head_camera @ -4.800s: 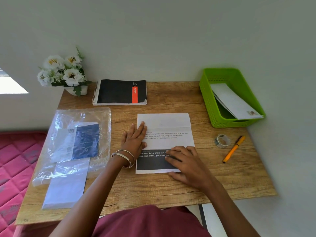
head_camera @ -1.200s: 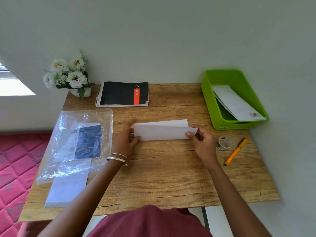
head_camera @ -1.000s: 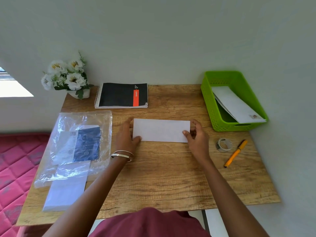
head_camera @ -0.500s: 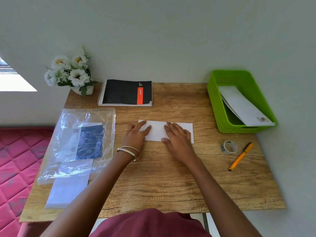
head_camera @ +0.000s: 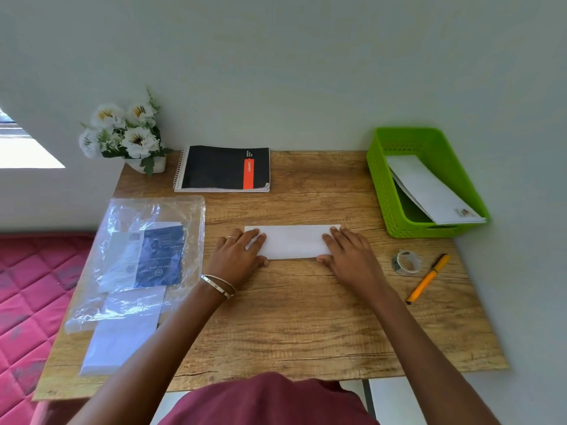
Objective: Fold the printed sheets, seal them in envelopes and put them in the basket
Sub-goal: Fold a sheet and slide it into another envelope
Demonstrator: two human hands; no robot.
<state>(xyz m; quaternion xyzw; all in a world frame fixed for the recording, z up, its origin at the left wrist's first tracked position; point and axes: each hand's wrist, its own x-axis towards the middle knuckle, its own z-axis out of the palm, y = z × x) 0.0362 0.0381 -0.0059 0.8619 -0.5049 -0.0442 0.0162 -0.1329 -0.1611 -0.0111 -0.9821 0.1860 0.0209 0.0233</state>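
Observation:
A folded white sheet [head_camera: 293,241] lies flat in the middle of the wooden table [head_camera: 306,317]. My left hand [head_camera: 237,259] presses its left end with straight fingers. My right hand [head_camera: 349,256] presses its right end the same way. A green basket [head_camera: 383,185] stands at the back right with a sealed white envelope [head_camera: 429,191] leaning inside it. White envelopes [head_camera: 119,342] stick out of a clear plastic bag [head_camera: 147,250] on the left.
A roll of tape [head_camera: 406,261] and an orange pen [head_camera: 428,282] lie to the right of my right hand. A black spiral notebook [head_camera: 224,168] and a pot of white flowers [head_camera: 122,133] stand along the wall. A pink mattress [head_camera: 21,280] lies left of the table.
The open printed sheet was folded into a narrow strip and laid flat. In the last half second my right hand slid from the strip's middle to its right end.

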